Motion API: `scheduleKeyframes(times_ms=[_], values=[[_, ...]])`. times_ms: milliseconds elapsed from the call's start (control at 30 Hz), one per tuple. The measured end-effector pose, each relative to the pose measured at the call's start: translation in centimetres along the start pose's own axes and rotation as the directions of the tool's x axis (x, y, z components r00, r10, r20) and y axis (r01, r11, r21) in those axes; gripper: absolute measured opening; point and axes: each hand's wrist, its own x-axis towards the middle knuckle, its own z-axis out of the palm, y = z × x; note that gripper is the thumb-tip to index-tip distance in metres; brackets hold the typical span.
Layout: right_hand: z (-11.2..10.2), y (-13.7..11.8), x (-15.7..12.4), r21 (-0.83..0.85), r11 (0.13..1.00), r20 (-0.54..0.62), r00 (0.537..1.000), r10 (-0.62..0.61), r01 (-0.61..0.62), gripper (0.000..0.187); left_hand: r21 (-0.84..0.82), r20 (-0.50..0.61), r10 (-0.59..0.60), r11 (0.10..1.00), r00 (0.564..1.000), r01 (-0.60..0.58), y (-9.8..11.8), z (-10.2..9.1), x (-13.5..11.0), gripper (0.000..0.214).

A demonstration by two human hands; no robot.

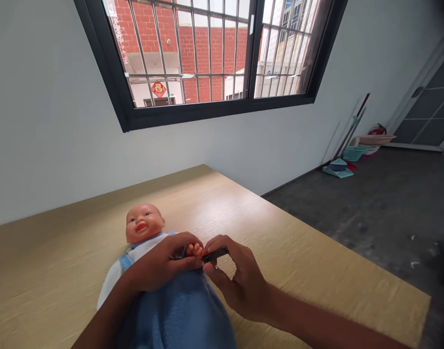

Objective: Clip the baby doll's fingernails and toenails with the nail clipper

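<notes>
Across the pale tabletop (316,271) lies a doll (178,300), its tiny hand (195,250) clasped by the curled fingers of the left hand (160,264). The right hand (244,278) pinches a dark clipper-like tool (215,254) at its fingertips; steady support and small movements suit.

Before you, a doll (174,291) with a smooth, faintly glossy plastic head (144,227), matt, napped cloth overalls (185,312), your metallic-looking clipper (217,254), a wood-grain table (280,252) with glossy sheen, shiny metal bars (209,75), a smooth matt wall (225,145)
</notes>
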Motion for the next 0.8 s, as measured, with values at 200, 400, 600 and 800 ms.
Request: scheduleKeyframes(times_ms=[200,400,600,800], values=[[0.1,0.2,-0.2,-0.091,0.993,0.037,0.997,-0.072,0.075,0.014,0.112,0.043,0.052,0.992,0.998,-0.057,0.6,0.2,0.2,0.018],[0.2,0.8,-0.8,-0.216,0.939,0.044,0.963,-0.265,0.268,0.021,0.157,0.042,0.085,0.983,0.995,-0.091,0.3,0.2,0.2,0.018],[0.5,0.4,-0.9,-0.469,0.784,0.157,0.912,-0.379,0.406,0.020,0.170,0.028,0.100,0.980,0.995,-0.103,0.1,0.3,0.1,0.009],[0.5,0.4,-1.1,-0.512,0.738,0.194,0.896,-0.400,0.440,0.019,0.190,0.010,0.088,0.978,0.996,-0.088,0.1,0.4,0.0,0.012]])
